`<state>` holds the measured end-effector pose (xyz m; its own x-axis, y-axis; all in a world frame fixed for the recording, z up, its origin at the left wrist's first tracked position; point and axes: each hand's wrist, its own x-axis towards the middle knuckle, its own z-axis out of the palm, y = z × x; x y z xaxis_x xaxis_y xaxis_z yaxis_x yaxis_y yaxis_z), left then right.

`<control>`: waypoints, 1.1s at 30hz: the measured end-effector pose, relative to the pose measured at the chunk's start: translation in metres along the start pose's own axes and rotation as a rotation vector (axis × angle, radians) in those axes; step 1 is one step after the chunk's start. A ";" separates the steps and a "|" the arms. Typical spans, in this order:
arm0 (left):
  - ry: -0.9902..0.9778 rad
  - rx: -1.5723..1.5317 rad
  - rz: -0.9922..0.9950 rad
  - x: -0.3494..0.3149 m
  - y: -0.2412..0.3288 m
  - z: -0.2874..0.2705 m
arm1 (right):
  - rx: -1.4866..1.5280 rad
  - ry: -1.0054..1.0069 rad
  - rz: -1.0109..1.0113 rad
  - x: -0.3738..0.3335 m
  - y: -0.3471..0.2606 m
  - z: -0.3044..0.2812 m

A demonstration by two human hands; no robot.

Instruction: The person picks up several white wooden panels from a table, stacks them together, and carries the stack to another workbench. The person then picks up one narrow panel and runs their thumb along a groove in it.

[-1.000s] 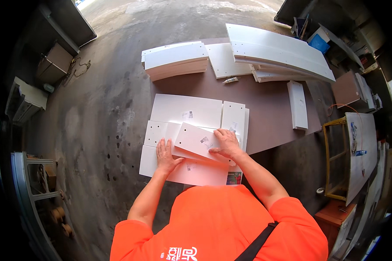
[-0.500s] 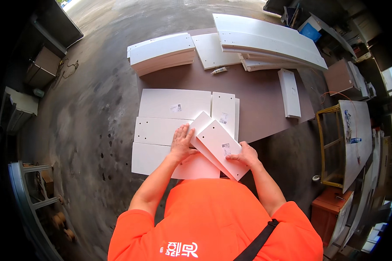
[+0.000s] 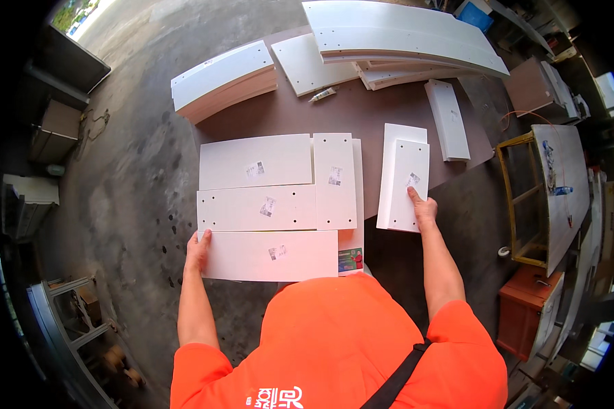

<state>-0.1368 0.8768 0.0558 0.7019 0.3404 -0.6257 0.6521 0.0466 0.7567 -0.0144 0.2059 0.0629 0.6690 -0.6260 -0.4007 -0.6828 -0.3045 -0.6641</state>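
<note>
My right hand (image 3: 424, 207) grips a pair of white drilled boards (image 3: 404, 157) near their lower right edge, thumb on the labelled top one and fingers out of sight beneath. They are held upright in the picture, right of the laid-out panels. At the left, my left hand (image 3: 197, 252) closes round the end of the nearest white panel (image 3: 245, 260), its thumb on top. Beyond that panel lie a drilled white panel (image 3: 245, 210) and a plain labelled one (image 3: 225, 163). Across their right ends, a shorter drilled board (image 3: 334, 198) lies crosswise, over another white piece.
On the brown board surface (image 3: 235, 129) stand a stack of white panels (image 3: 222, 71), a heap of long panels (image 3: 402, 31), a narrow white board (image 3: 449, 123) and a small tube (image 3: 323, 95). A yellow-framed stand (image 3: 525, 204) and a red-brown cabinet (image 3: 525, 313) are to the right.
The two drilled boards have swung off the near panel, out to the right in my right hand. My left hand has let go of them and moved left to the near panel's end.
</note>
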 end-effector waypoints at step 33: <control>0.303 0.412 0.404 0.115 0.088 0.102 | 0.263 -0.306 -0.276 -0.124 -0.052 0.119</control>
<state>0.0298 0.8244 0.0312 0.8422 0.5080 -0.1807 0.4524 -0.4836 0.7493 -0.0269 0.3845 0.0723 0.8971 -0.2955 -0.3283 -0.3968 -0.2126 -0.8929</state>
